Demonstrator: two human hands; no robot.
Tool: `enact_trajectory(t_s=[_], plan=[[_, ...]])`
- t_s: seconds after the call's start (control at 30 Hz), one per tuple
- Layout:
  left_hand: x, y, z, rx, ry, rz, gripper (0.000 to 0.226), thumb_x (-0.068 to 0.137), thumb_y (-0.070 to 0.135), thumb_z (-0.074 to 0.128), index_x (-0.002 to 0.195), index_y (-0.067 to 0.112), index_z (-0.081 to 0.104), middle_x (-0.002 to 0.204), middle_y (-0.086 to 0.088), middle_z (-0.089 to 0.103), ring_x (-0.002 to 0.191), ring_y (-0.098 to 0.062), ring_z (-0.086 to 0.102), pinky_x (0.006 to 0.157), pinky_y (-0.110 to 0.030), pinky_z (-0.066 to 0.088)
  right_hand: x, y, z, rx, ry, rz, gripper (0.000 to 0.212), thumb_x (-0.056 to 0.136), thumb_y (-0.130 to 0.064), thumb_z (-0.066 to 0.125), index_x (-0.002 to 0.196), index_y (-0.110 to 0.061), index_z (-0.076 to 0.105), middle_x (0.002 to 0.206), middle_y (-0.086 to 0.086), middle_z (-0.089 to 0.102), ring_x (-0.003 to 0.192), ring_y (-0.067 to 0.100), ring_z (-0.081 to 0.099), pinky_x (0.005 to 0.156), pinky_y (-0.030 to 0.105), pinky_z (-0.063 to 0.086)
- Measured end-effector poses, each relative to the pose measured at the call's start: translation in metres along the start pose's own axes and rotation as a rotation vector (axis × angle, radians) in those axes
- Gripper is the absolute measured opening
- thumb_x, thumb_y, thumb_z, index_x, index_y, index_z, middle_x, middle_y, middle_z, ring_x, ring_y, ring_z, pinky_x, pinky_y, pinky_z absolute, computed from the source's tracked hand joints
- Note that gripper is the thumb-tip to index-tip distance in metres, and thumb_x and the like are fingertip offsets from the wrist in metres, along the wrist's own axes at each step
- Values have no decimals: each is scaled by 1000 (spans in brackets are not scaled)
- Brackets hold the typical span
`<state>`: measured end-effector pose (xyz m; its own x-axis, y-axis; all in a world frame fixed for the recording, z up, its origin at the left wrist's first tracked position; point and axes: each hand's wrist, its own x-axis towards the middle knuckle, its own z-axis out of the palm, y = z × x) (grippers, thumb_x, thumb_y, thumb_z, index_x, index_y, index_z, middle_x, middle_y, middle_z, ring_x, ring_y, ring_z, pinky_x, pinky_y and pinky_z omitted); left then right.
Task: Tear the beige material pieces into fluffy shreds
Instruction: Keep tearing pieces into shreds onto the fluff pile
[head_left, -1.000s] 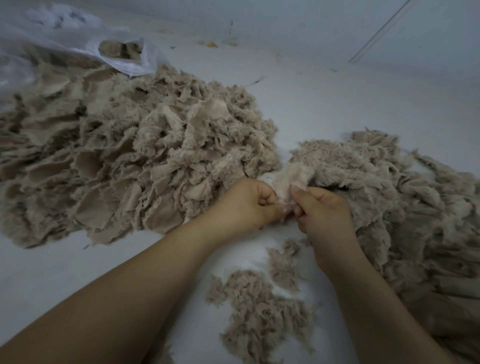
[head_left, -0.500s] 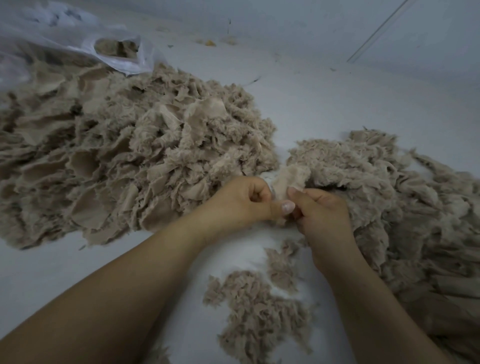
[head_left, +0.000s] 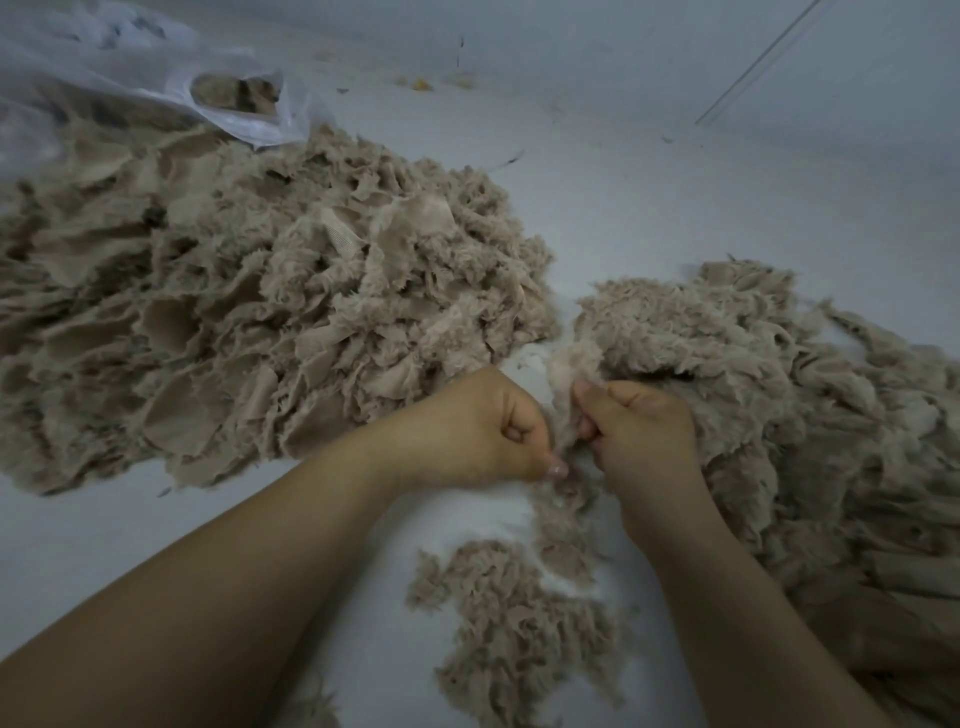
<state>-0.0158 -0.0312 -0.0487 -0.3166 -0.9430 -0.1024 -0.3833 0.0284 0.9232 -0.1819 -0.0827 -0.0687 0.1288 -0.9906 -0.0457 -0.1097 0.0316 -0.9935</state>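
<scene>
Both fists sit knuckle to knuckle, the left hand (head_left: 483, 426) and right hand (head_left: 636, 434) each in a tight grip on one beige piece (head_left: 569, 374) between the heaps, presumably so a short pull shreds it.
</scene>
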Motion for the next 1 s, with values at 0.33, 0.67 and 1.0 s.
enact_trajectory(t_s=[0.33,0.67,1.0], plan=[[11,12,10,-142,388,-10,61,82,43,67,78,-16,57,59,-19,55,50,-22,45,50,-32,37,-3,-2,-2,-15,-114,-13,46,94,-17,65,50,-18,52,51,4,41,43,9,29,40,17,29],[9,4,10,-358,333,-28,31,96,12,60,65,17,60,44,1,46,38,-11,38,40,-19,32,1,3,-3,23,-45,31,42,101,-23,58,60,-15,66,52,11,46,50,18,38,52,27,36],[13,-15,-16,1037,751,45,20,77,-1,59,92,10,64,91,-9,58,78,-36,60,51,-34,36,0,-5,-3,146,56,69,40,102,-20,55,63,-15,63,50,-2,39,40,8,26,37,18,24]])
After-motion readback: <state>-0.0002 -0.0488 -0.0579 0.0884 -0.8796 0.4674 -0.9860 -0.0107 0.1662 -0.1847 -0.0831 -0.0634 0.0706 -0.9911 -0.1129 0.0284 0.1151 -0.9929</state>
